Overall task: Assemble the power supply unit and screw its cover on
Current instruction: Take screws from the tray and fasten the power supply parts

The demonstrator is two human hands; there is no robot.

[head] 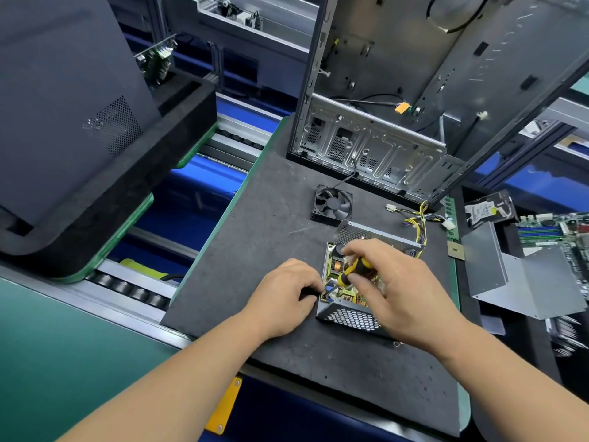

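The open power supply case (349, 317) lies on the dark foam mat (274, 237), its circuit board (338, 266) with coils and a capacitor exposed. My right hand (395, 288) grips a yellow-and-black screwdriver (355, 271) over the board, its tip hidden among the parts. My left hand (283, 295) rests on the mat at the case's left edge, fingers curled against its side; what they hold is hidden. The bent grey metal cover (522, 282) sits to the right. A black fan (333, 204) lies beyond the case.
A yellow-and-black cable bundle (419, 224) trails from the case's far corner. An open computer chassis (382, 148) stands at the mat's far end. A motherboard (554, 231) and a hard drive (489, 208) lie far right. A roller conveyor (134, 291) runs on the left under a black tower.
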